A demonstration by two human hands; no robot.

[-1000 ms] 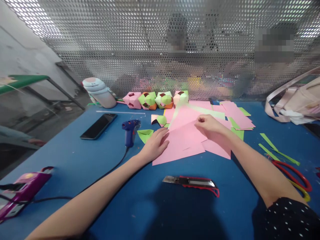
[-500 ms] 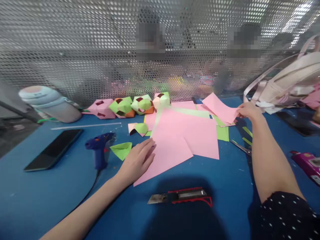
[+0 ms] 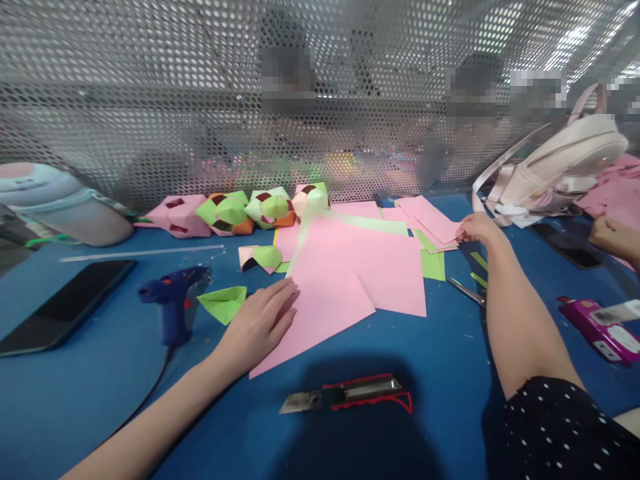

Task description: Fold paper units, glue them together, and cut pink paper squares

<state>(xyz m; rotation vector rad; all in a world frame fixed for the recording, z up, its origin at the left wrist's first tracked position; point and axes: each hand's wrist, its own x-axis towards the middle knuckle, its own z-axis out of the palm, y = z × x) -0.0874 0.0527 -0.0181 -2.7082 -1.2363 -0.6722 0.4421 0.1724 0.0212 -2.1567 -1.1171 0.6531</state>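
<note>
Large overlapping pink paper sheets [image 3: 345, 273] lie in the middle of the blue table. My left hand [image 3: 260, 323] rests on their left edge, palm down and fingers stretched out. Farther right, my right hand [image 3: 477, 230] pinches the corner of a smaller pink paper piece [image 3: 427, 217], which lies low over other pink pieces and a green piece [image 3: 433, 263]. A folded green paper piece [image 3: 223, 305] is just left of my left hand. In front of the sheets is a utility knife [image 3: 350, 393] with its blade out. Scissors [image 3: 467, 292] lie partly behind my right forearm.
At left are a blue glue gun [image 3: 173, 303] with its cord, a black phone [image 3: 67, 303] and a bottle [image 3: 75, 213]. Folded paper balls [image 3: 227, 213] line the mesh panel. A backpack [image 3: 555, 167], purple box [image 3: 600, 327] and another person's hand [image 3: 615, 240] are at right.
My right hand has lowered the raised pink piece onto the pile, still pinching its corner. My left hand stays on the sheets. The view has turned right, bringing another person's hand into sight.
</note>
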